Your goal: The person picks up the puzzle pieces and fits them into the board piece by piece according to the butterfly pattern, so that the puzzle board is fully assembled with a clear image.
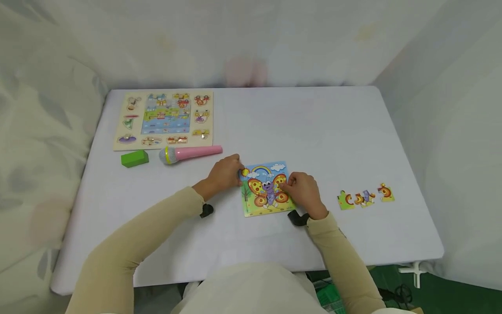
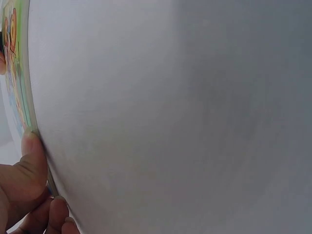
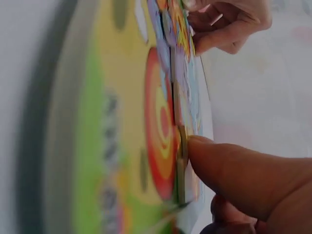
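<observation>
A square butterfly jigsaw puzzle [image 1: 268,194] lies on the white table in front of the person. Its top-left edge is pinched by the left hand [image 1: 228,171], thumb above and fingers beneath, as the left wrist view shows at the board edge [image 2: 23,92]. The right hand [image 1: 305,191] is at the puzzle's right side, its thumb against the edge of a jigsaw piece [image 3: 182,146] and its other fingers curled, partly hidden. Along the near side of the board, a printed wing [image 3: 160,122] lies lower than the pieces. Three loose jigsaw pieces [image 1: 364,198] lie to the right.
A wooden peg puzzle board [image 1: 137,126] lies at the table's far left. Just nearer are a green block [image 1: 135,158] and a pink toy microphone [image 1: 198,151]. White curtains [image 1: 313,43] surround the table.
</observation>
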A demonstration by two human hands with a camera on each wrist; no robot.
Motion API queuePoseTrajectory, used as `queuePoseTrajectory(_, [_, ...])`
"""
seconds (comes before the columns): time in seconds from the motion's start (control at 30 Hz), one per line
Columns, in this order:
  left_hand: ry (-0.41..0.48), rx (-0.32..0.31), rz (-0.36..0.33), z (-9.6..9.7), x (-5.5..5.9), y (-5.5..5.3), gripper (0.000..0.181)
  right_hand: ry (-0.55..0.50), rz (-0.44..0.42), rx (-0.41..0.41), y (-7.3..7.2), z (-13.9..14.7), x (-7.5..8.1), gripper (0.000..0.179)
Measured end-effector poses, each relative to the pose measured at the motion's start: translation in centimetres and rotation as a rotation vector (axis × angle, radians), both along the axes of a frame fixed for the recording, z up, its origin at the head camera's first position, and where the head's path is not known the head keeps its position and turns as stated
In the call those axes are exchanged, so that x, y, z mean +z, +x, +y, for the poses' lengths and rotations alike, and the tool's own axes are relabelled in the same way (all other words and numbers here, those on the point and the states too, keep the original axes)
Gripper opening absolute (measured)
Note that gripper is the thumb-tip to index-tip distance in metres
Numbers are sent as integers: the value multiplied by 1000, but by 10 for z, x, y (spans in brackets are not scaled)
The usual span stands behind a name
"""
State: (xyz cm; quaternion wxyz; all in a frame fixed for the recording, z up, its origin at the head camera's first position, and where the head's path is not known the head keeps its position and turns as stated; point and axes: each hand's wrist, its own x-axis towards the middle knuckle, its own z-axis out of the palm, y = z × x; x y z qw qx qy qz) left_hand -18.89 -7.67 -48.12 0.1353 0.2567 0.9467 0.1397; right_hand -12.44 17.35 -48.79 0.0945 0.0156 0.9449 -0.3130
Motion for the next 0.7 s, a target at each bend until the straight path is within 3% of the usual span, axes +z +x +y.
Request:
queuePoseTrajectory(0.3, [8, 13, -6, 0, -2, 3, 46, -22, 43, -23, 8, 5, -2, 24])
queuePoseTrajectory(0.5, [13, 1, 1, 0, -2, 2, 47, 84, 99, -191, 33, 61, 8, 28])
queuePoseTrajectory(0.6, [18, 8, 3, -1, -2, 1, 48, 167, 35, -230, 50, 94, 14, 44])
queuePoseTrajectory(0.7, [17, 7, 2, -1, -3, 1, 48, 203, -28, -216, 63, 116, 14, 56])
